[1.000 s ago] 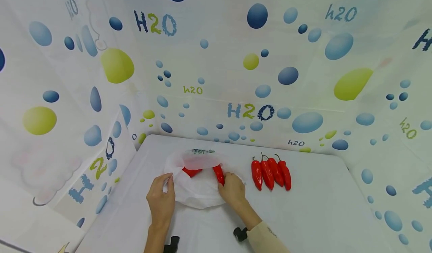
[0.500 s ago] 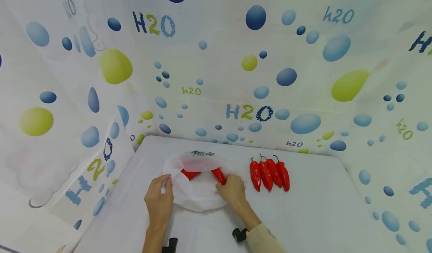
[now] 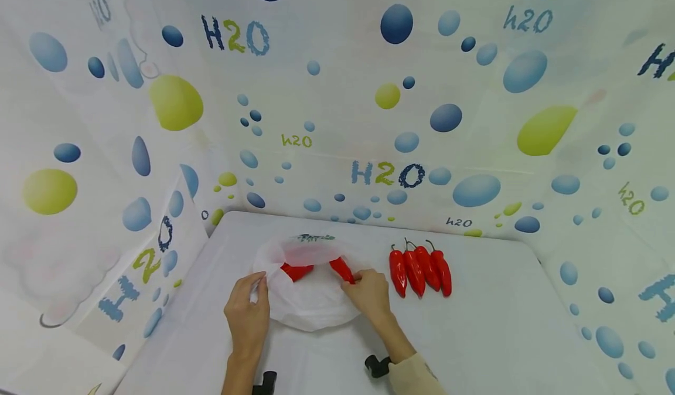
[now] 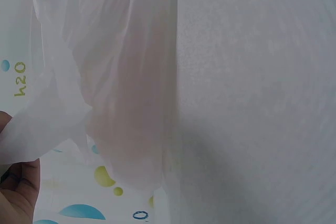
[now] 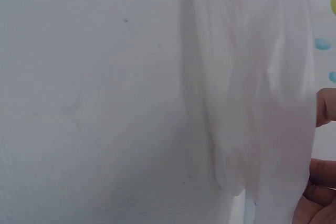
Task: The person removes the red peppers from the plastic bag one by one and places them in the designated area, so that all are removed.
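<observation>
A thin white plastic bag (image 3: 311, 310) with a dark green print lies on the table, its mouth gaping toward me. Two red patches show inside it: one at the left, and a pepper (image 3: 341, 269) at the right. My left hand (image 3: 248, 310) pinches the bag's left rim; in the left wrist view, the film passes between thumb and fingers of the hand (image 4: 21, 187). On the opposite side, my right hand (image 3: 371, 292) grips the bag's right rim, its fingers close to the pepper's lower end. The bag wall hides part of this hand (image 5: 320, 192) in the right wrist view.
Several glossy red peppers (image 3: 420, 269) with curled stems lie side by side, just right of the bag. White cloth covers the table (image 3: 495, 313). A patterned curtain (image 3: 337, 102) rises behind it and at the sides. A black camera mount (image 3: 377, 365) sits by the right wrist.
My right hand has shifted slightly to the right, widening the mouth a little. The pepper near it now lies more slanted. My left hand keeps its hold on the rim.
</observation>
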Available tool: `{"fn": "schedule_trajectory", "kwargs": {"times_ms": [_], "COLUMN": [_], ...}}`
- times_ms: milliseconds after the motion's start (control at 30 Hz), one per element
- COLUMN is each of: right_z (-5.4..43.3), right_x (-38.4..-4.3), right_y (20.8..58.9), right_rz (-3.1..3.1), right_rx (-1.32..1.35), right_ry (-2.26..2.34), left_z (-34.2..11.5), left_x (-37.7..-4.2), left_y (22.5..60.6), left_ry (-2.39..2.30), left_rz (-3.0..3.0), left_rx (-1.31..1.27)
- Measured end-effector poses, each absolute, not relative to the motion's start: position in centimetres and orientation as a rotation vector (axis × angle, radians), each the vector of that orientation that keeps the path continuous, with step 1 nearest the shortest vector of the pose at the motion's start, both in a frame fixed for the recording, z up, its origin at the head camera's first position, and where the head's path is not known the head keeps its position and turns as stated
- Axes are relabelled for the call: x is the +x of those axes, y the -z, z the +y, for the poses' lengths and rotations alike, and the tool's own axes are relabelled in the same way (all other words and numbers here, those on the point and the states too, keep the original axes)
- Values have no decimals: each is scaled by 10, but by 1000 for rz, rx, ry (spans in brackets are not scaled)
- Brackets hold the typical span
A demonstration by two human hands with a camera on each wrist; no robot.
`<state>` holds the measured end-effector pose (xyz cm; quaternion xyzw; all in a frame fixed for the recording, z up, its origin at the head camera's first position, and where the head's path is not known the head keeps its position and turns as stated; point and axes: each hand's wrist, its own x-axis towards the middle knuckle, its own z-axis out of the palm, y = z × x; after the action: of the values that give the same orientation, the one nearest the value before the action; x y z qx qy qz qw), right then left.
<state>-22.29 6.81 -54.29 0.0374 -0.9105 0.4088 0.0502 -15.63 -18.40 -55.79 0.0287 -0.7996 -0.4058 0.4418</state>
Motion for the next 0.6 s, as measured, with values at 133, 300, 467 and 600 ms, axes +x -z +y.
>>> {"fn": "schedule_trajectory", "kwargs": {"times_ms": [133, 300, 467, 600], "right_z": [71, 75, 79, 83], "right_x": [-220, -216, -212, -208], "right_y": [537, 533, 529, 525], "right_rz": [-2751, -2747, -2736, -2727], "right_rx": [121, 86, 61, 18], "right_ry": [-1286, -1315, -1345, -1397], "left_z": [-184, -183, -182, -182], "left_x": [-156, -157, -156, -156], "left_y": [558, 557, 557, 556], "left_ry": [1005, 1001, 999, 997], "left_rz": [-1980, -1975, -1980, -1978], "left_rx": [64, 59, 64, 53]}}
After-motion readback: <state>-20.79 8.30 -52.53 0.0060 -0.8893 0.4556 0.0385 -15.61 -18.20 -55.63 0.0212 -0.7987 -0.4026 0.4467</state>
